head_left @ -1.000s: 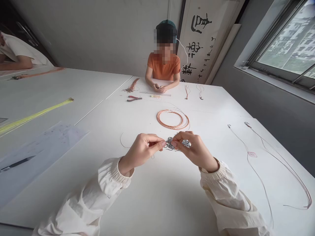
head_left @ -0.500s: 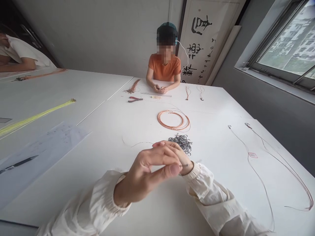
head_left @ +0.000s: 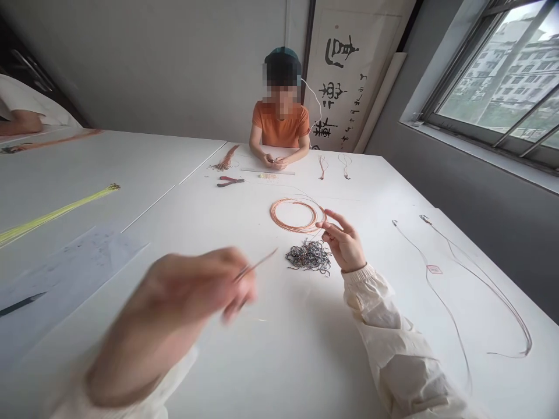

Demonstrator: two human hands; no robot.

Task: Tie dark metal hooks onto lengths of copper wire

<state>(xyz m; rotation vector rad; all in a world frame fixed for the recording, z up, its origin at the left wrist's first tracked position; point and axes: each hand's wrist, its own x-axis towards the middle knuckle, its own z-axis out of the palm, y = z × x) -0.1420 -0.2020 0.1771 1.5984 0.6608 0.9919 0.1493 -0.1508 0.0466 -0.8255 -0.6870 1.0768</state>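
Hands have split apart. Half a second back they were stacked together right in front of me; now my left hand [head_left: 174, 311] has swung close to the lens, badly blurred. Its grip looks pinched narrow on a thin strand [head_left: 259, 263], whose free end pokes out ahead of the fingertips toward the middle of the table [head_left: 279, 355]. I can't tell how firm that pinch is through the smear.

My right hand [head_left: 346, 245] has gone out the other way, grip wide, fingers fanned and holding nothing. It hangs just beside the pile of dark metal hooks [head_left: 308, 258], which lies on the table on the thumb side of that open grip, close but not clearly touching. Beyond those fingertips sits the coil of copper-coloured cord [head_left: 293, 214], lying flat.

So the strand is now carried by one hand alone, clear of the pile, and the hooks lie untouched.

Farther off beyond the coil, pliers [head_left: 230, 181], and a person in an orange shirt [head_left: 279, 125] with hands together.
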